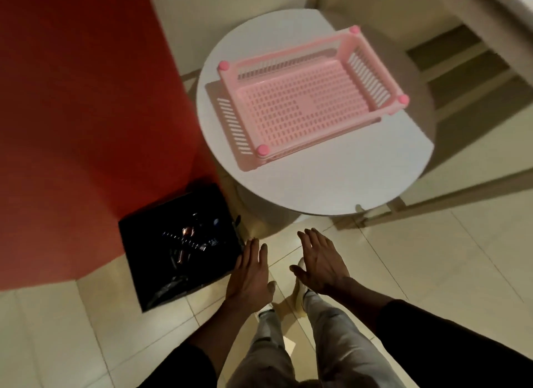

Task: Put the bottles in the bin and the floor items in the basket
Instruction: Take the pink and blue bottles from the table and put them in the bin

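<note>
- Pink slotted basket (305, 104), rectangular with round knobs at its four corners, sits upright on the round white bench (331, 182).
- Black square bin (135, 257) stands on the floor beside the bench. Glinting bottles (187, 237) lie jumbled inside, indistinct.

Round white table (331, 182): pink basket (302, 104). Tiled floor (432, 257): black bin (144, 243).

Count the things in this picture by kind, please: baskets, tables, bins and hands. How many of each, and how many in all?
Pink basket: 1
White round table: 1
Black bin: 1 (its contents are too dark to count)
Hands: 2, the left hand and the right hand, both empty
Total: 5
</note>
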`<state>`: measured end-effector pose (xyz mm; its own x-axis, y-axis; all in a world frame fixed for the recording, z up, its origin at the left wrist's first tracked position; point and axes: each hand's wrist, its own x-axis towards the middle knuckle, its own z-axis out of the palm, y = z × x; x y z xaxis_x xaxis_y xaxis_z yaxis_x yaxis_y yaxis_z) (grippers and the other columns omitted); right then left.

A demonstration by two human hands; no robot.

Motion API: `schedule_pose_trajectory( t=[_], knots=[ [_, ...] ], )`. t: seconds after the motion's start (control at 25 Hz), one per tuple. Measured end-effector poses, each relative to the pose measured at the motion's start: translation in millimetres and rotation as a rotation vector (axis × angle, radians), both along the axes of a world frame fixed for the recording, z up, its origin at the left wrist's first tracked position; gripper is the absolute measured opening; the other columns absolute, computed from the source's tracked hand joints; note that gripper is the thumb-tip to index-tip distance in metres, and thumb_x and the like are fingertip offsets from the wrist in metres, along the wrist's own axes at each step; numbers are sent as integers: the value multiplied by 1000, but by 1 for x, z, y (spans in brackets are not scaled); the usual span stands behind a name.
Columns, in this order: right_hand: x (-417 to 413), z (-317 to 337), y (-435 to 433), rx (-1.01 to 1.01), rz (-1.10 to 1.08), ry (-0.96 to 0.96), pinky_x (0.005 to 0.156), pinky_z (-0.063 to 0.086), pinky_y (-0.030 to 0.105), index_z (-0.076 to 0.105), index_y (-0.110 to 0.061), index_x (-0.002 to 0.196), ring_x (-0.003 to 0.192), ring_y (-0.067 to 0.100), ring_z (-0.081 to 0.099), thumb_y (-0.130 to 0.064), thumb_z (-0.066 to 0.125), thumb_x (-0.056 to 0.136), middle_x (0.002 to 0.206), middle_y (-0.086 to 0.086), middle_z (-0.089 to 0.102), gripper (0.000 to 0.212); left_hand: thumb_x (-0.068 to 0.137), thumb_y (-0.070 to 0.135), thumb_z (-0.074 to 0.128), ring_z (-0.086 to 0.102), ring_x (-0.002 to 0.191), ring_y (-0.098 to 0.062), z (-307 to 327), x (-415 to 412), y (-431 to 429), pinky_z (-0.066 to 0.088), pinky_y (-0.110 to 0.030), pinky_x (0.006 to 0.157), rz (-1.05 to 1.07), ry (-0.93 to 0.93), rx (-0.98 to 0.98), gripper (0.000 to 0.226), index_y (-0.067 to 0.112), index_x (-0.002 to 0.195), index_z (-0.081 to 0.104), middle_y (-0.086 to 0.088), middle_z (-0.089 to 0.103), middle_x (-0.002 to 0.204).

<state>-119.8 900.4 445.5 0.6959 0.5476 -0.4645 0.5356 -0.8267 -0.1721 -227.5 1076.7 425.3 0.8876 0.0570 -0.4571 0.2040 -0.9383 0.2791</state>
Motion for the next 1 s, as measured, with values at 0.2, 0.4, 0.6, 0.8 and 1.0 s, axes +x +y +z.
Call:
schedule_pose_trajectory(
  t=[0.2, 0.4, 0.6, 0.8, 1.0],
  knots=[
    [-7, 22, -55, 15, -144, -42, 127, 21, 46, 19, -7, 160, 156, 36, 18, -58, 51, 95, 166, 19, 25, 89, 93, 54, 59, 0, 161, -31, 17, 39, -25, 17, -45, 129, -258, -83, 22, 95, 10, 163, 10, -16, 2, 173],
    [-16, 34, -113, 59, -276, -92, 126, 22, 47, 22, -7, 160, 155, 36, 21, -68, 42, 95, 166, 19, 27, 91, 91, 59, 58, 1, 161, -33, 37, 61, -59, 14, -45, 129, -350, -120, 52, 98, 9, 163, 13, -18, 2, 173],
    [-20, 39, -183, 101, -373, -94, 127, 15, 45, 19, -8, 162, 157, 33, 15, -78, 31, 94, 169, 17, 20, 98, 94, 71, 45, -3, 161, -35, 46, 63, -117, 7, -46, 129, -394, -137, 85, 101, 8, 165, 11, -19, -4, 173],
    [-18, 48, -281, 138, -416, -82, 127, 9, 42, 19, -8, 162, 158, 31, 12, -79, 29, 94, 170, 14, 18, 99, 95, 74, 41, -6, 160, -36, 62, 69, -210, -8, -44, 120, -375, -160, 127, 102, 7, 165, 10, -19, -8, 173],
    [8, 53, -393, 134, -432, -120, 128, 12, 45, 20, -6, 161, 158, 33, 14, -78, 30, 95, 169, 17, 20, 99, 93, 72, 48, -10, 160, -33, 78, 97, -324, -6, -42, 121, -394, -166, 124, 102, 11, 165, 8, -16, -11, 173]
  ],
)
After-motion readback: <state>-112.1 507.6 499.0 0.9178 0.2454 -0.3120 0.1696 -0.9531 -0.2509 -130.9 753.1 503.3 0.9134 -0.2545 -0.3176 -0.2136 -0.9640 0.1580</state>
